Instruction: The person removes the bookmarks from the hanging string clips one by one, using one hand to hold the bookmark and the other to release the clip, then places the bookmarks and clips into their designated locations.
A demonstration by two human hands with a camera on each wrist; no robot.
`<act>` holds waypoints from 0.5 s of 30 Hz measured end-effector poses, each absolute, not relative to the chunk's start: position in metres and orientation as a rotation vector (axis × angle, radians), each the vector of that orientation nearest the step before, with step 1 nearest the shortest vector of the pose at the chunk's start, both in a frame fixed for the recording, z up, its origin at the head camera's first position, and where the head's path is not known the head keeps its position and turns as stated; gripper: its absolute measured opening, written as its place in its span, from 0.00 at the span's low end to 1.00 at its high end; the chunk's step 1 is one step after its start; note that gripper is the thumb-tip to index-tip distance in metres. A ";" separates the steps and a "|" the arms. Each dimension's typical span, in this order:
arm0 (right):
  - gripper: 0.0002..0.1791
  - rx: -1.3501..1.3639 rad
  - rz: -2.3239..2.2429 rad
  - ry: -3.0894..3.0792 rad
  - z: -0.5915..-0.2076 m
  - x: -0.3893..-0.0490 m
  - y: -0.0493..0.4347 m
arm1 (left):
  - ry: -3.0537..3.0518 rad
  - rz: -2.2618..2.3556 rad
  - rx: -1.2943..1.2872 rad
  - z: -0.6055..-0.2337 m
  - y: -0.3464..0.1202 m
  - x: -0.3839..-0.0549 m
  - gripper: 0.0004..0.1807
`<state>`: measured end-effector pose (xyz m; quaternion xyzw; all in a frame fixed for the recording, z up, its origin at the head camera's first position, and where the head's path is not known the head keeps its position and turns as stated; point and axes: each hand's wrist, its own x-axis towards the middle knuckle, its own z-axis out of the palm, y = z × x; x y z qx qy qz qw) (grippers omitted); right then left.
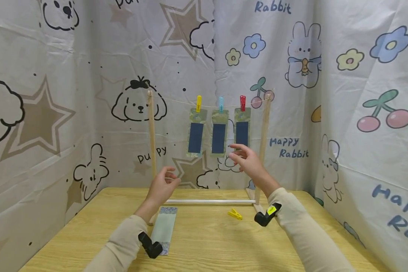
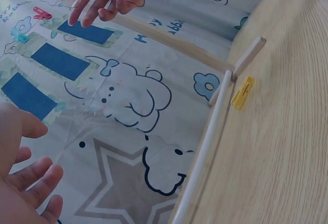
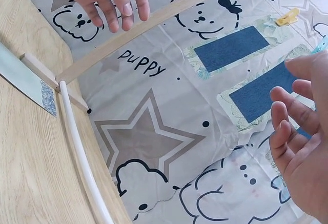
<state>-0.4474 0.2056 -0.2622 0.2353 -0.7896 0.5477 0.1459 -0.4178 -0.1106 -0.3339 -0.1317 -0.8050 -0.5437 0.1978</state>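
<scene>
Three patterned cards with dark blue panels hang from a string between two wooden posts. A yellow clothespin [image 1: 198, 103] clips the left card [image 1: 195, 138], a light blue clothespin [image 1: 221, 104] the middle card [image 1: 219, 138], and a red clothespin [image 1: 243, 103] the right card [image 1: 242, 130]. My right hand [image 1: 246, 160] is raised by the right card's lower end, fingers loosely bent and holding nothing. Lower and to the left, my left hand [image 1: 162, 185] hovers near the left post [image 1: 152, 136], also holding nothing. Below it, a pale green card [image 1: 164, 230] with speckled ends lies on the table.
A loose yellow clothespin [image 1: 235, 214] lies on the wooden table [image 1: 204, 241] near the foot of the right post [image 1: 264, 147]. A white rod [image 1: 210, 201] joins the posts low down. Printed curtains [image 1: 122, 56] surround the table at the back and sides.
</scene>
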 end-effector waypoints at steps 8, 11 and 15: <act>0.28 0.672 1.583 -2.279 -0.254 -0.444 0.201 | -2.243 -1.511 -0.388 -0.330 -0.111 -0.418 0.24; 0.28 0.677 1.564 -2.278 -0.254 -0.445 0.201 | -2.247 -1.508 -0.394 -0.328 -0.110 -0.417 0.25; 0.28 0.679 1.555 -2.277 -0.253 -0.446 0.201 | -2.247 -1.506 -0.395 -0.327 -0.108 -0.418 0.24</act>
